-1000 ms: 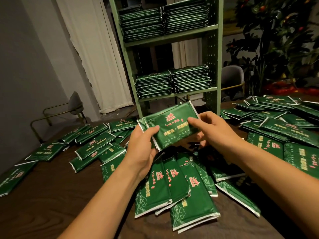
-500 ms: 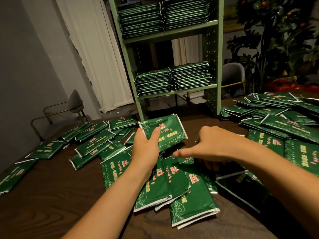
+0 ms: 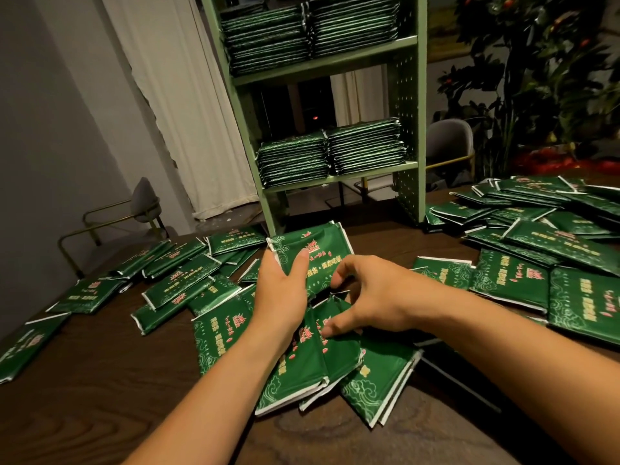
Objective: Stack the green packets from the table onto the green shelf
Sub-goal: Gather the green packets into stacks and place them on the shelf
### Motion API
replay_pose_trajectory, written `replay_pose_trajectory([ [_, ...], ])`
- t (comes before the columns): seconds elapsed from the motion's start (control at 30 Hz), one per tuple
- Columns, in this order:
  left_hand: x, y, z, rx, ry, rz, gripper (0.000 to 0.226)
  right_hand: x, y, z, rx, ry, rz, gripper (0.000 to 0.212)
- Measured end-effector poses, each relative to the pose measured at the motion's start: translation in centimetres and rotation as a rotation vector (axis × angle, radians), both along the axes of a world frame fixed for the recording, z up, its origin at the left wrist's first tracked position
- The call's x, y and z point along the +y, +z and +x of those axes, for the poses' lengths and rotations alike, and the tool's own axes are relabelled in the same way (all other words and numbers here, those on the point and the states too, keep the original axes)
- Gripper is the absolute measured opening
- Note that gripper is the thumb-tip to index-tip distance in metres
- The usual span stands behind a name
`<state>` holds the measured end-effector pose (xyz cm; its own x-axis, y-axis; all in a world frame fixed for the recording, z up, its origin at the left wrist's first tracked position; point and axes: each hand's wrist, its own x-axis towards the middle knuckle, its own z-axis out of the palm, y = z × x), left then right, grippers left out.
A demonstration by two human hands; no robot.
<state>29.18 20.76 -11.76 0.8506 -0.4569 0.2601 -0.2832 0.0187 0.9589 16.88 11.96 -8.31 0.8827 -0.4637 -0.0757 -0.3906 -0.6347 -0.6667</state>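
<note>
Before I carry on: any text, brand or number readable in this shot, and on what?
Held packet in the left hand: red and gold characters, too blurred to read.
Loose packets on the table: same print, unreadable.
Green shelf: no lettering visible.

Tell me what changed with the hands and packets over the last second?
The right hand let go of the held packet and dropped to the packets on the table, fingers curling onto one. The left hand kept holding its packet, now lower. The shelf stacks stayed put.
</note>
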Motion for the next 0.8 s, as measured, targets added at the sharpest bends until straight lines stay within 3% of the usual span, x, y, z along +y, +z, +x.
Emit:
replay_pose_trajectory([
  [0.2, 0.6, 0.6, 1.2, 0.024, 0.029, 0.001, 0.018, -1.9, 1.8, -1.5, -0.189, -0.076, 0.226, 0.054],
  [0.33, 0.9, 0.8, 1.6, 0.039, 0.026, 0.005, 0.018, -3.6, 2.5, -2.5, -0.510, -0.103, 0.438, 0.032],
  [0.43, 1.0, 1.2, 1.5, 0.073, -0.016, -0.023, 0.020, -4.0, 2.2, -2.0, -0.708, -0.072, 0.209, 0.020],
  [0.6, 1.0, 1.6, 1.7, 0.245, -0.035, -0.160, 0.017, -3.7, 1.3, -1.6, -0.662, -0.030, -0.355, 0.025],
  [0.7, 1.3, 1.6, 1.0, 0.286, -0.211, -0.252, 0.010, -3.3, 0.4, -1.2, -0.638, 0.016, -0.482, 0.031],
  [0.8, 1.4, 1.4, 0.1, 0.214, -0.465, -0.200, 0.026, -2.9, -0.4, -0.8, -0.652, 0.072, -0.464, 0.034],
])
